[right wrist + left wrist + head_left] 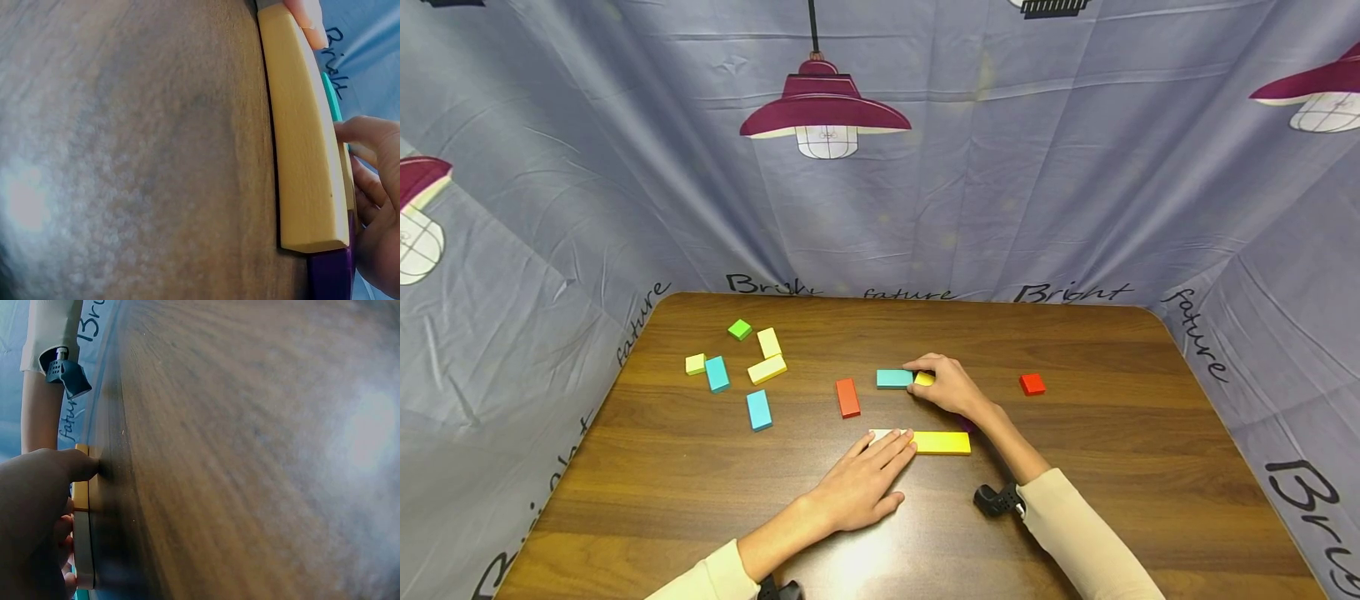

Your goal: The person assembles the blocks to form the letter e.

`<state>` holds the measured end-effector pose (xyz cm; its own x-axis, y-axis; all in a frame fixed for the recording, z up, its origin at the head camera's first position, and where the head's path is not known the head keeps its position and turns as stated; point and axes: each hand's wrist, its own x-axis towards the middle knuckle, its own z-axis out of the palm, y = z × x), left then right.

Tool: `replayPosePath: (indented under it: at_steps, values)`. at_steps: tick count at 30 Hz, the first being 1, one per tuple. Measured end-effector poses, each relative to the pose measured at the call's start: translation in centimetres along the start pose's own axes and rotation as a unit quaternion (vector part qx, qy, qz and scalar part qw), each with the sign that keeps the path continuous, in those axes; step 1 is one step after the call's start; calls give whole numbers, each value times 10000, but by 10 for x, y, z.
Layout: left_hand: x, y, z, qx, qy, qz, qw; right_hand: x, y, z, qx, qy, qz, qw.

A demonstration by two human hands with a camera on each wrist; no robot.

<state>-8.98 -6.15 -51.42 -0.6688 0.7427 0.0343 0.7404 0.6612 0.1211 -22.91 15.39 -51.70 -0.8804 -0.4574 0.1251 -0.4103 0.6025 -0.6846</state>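
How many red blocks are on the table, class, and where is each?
2: a longer red block lies left of the teal block; a shorter red block lies right of the right hand. That hand or the left hand might hide others.

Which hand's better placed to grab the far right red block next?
Probably the right hand: it's nearer that red block, though it's pinching a yellow block. The left hand is farther, touching a white block.

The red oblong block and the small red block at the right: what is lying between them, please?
In the head view, roughly between them lie the teal block and the right hand, which holds a yellow block; then bare tabletop.
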Motion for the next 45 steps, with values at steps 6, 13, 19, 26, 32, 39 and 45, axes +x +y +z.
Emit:
replayPosePath:
  at_steps: [6, 13, 19, 26, 32, 39, 45]
  values:
    - [0, 0, 1, 15, 41, 8, 10000, 0, 1, 0, 14, -19, 24, 10000]
    - [0, 0, 0, 20, -30, -16, 10000, 0, 0, 0, -21, -30, 16, 10000]
    - [0, 0, 0, 14, -179, -89, 9998, 1, 0, 0, -4, -58, 46, 10000]
    - [0, 0, -1, 12, -180, -106, 9998, 2, 1, 0, -19, -75, 84, 9999]
    - [0, 1, -1, -5, -146, -99, 9998, 1, 2, 0, -30, -77, 63, 9999]
    - [0, 1, -1, -18, -145, -115, 9998, 1, 3, 0, -61, -100, 34, 9999]
    - [0, 0, 0, 10, -150, -97, 9998, 1, 3, -1, -52, -123, 38, 9999]
